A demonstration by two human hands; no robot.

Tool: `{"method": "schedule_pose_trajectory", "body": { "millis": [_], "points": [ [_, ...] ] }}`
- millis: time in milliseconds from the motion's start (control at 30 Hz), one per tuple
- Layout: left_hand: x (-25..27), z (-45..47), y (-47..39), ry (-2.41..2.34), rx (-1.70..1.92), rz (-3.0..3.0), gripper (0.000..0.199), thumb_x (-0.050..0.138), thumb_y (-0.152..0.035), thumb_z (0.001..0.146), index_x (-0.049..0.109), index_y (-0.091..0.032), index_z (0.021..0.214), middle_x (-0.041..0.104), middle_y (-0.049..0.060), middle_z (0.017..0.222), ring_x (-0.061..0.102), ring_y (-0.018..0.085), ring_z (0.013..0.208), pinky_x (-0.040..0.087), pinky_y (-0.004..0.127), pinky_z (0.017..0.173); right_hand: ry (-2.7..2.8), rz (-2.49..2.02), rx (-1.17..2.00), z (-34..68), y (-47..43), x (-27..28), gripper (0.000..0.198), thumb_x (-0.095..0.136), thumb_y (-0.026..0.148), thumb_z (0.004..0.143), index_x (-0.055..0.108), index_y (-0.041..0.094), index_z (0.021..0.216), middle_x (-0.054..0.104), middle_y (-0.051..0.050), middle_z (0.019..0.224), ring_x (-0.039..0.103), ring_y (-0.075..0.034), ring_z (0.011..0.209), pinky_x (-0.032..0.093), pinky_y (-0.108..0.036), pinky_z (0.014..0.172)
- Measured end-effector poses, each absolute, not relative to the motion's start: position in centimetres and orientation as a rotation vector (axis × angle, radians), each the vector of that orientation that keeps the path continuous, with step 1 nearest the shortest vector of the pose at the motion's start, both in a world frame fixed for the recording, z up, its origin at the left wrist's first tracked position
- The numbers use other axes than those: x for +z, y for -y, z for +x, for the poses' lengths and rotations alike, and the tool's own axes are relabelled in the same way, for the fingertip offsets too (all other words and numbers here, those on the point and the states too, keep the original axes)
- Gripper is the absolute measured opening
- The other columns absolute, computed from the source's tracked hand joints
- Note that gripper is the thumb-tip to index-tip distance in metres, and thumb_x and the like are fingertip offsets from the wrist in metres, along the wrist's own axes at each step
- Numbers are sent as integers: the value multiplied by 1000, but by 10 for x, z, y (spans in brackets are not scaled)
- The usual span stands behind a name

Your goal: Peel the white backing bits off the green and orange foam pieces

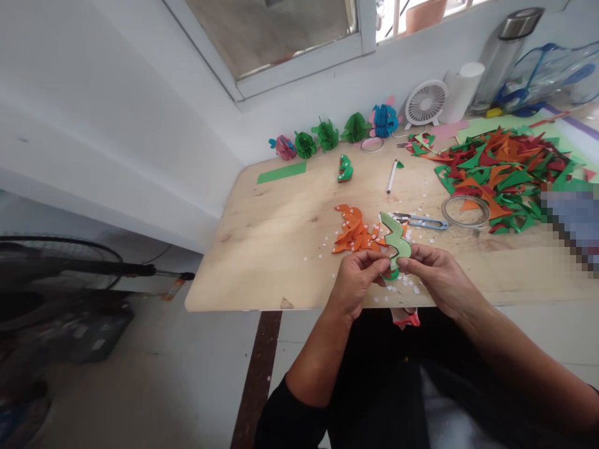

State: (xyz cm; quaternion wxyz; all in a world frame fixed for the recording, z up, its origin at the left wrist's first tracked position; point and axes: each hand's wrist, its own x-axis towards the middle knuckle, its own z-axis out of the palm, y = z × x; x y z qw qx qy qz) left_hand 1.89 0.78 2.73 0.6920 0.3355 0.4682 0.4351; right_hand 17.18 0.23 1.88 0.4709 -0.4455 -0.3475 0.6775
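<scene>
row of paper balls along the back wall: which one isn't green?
Two are not green. The pink paper ball sits at the left end of the row and the blue paper ball at the right end. The three between them are green.

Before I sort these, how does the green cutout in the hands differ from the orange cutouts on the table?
The green cutout is one piece, held up by both hands; the orange cutouts lie flat in a loose pile on the table. Both have wavy edges.
</scene>
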Motion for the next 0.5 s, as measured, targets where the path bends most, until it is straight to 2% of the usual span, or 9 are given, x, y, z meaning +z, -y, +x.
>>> {"method": "schedule_pose_trajectory", "body": {
  "millis": [167,333,500],
  "points": [
    [33,16,-4,-959,833,676,29,77,-36,62,65,-14,76,69,4,64,63,14,53,44,24,52,936,-1087,1652,174,1,27,23,79,38,66,68,18,68,66,1,63,58,-13,57,47,-25,58],
    [34,19,1,-928,839,606,32,79,-34,59,62,-14,77,69,4,63,64,14,53,42,21,50,996,-1085,1614,174,6,32,24,78,39,67,67,17,69,64,0,63,57,-13,56,46,-25,54],
    [35,25,8,-1008,1014,608,27,78,-31,60,63,-14,74,69,4,63,64,14,53,43,21,50,1060,-1106,1546,177,10,32,24,74,39,72,67,20,83,66,0,70,60,-14,60,47,-26,57]
  ]
}}
